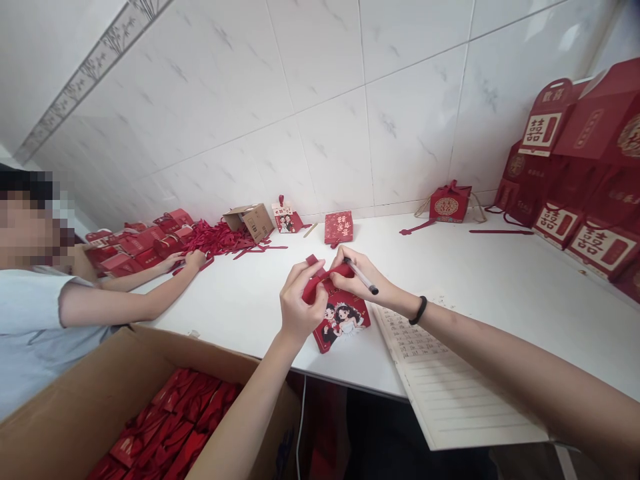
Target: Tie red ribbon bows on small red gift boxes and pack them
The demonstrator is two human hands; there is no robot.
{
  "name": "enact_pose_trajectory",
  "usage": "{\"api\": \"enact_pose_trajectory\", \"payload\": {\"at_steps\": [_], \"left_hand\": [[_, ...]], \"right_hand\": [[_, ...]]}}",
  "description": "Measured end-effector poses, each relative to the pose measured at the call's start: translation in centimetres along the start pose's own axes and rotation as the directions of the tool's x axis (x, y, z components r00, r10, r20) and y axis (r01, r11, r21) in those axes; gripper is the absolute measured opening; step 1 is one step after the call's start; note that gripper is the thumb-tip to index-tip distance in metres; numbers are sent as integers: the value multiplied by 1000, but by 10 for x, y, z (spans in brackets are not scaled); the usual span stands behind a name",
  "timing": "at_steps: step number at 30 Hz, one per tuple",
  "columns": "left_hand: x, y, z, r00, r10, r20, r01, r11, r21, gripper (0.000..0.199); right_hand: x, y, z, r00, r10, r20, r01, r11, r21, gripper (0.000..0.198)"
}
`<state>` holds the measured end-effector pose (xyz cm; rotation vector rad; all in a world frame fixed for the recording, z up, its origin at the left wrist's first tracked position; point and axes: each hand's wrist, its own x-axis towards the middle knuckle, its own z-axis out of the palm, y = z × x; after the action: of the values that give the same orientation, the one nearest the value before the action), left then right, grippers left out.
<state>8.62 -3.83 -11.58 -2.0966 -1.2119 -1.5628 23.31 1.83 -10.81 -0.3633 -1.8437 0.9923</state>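
In the head view, a red candy box [344, 325] with a cartoon wedding couple on its front stands at the table's front edge, tilted a little. My left hand [299, 308] is closed on a red ribbon [311, 291] at the top of the box. From the right, my right hand [356, 275] pinches the ribbon's other side. A pen [364, 276] with a clear barrel and dark cap is tucked in that same hand. The fingers partly cover the top of the box.
An open notebook [450, 393] lies under my right forearm. A carton of red boxes [170, 427] stands at lower left. Another person's hands [195, 259] are near heaped red ribbons [215, 239]. Stacked red boxes [585, 173] stand at right; a small red box [339, 227] lies behind.
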Motion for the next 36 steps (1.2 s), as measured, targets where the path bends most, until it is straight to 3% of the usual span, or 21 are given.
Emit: {"api": "enact_pose_trajectory", "payload": {"at_steps": [7,15,24,36], "left_hand": [[0,1,0,999,-39,0,39,999,-20,31],[-1,4,0,994,-110,13,110,993,-37,30],[1,4,-1,988,-153,34,155,985,-71,28],[0,2,0,985,-170,37,173,976,-129,26]], "right_hand": [[1,6,4,1000,-20,0,20,982,190,19],[2,13,2,1000,-6,16,2,969,247,21],[-1,9,0,998,57,-18,-55,993,106,20],[0,2,-1,993,113,46,-119,980,157,18]]}}
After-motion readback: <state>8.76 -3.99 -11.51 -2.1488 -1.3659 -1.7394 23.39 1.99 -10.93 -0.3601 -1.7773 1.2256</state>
